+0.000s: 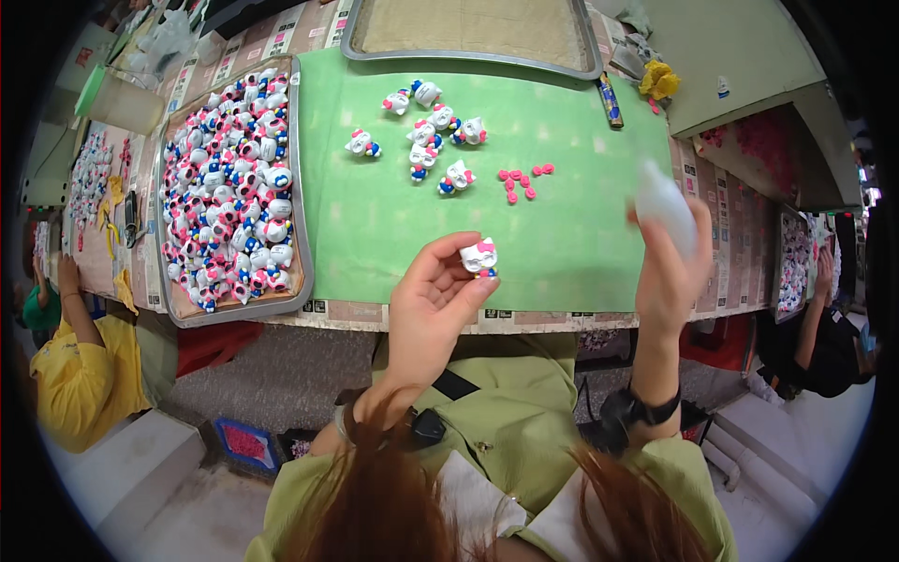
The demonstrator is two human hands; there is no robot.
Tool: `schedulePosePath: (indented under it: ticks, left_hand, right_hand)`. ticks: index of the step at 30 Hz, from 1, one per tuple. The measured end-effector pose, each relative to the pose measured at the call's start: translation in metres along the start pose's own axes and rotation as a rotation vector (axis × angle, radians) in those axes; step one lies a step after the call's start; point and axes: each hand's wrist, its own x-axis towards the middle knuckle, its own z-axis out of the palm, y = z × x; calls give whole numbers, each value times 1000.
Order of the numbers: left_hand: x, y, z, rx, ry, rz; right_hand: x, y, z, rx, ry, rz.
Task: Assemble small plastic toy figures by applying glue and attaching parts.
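My left hand (421, 304) pinches a small white cat figurine (479, 255) with a pink bow and a blue body between thumb and fingers, over the near part of a green mat (571, 262). Off to the right, my right hand (679, 272) is raised and closed around a whitish squeeze bottle (666, 211), its narrow end up and blurred by motion. Several similar figurines (422, 133) lie in a loose group on the mat beyond my left hand. To their right are several small pink pieces (524, 176), apart from one another.
A metal tray (301, 187) heaped with figurines stands left of the mat. Another tray (473, 62), with a brownish lining, is at the far edge. A dark blue tube (610, 101) and a yellow crumpled item (660, 81) lie far right. Other people sit at both sides.
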Motion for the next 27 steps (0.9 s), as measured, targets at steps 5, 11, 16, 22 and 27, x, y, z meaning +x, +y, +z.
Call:
schedulePosePath:
  ticks: [5,11,16,22,27]
  left_hand:
    - [3,0,-5,-1,0,22]
    - [6,-2,-15,-4,17,37]
    - [10,-4,-11,-41,-25,-6]
    - [8,-7,-11,-54,-78,-51]
    - [9,-7,-7,-94,-202,-141]
  right_hand:
    - [64,46,1,-335,7,-97]
    - [53,47,3,-819,184,-598]
    - [40,43,34,-732,-507,-632]
    - [47,49,40,-928,-592,-475]
    - [15,21,37,-467,-649,101]
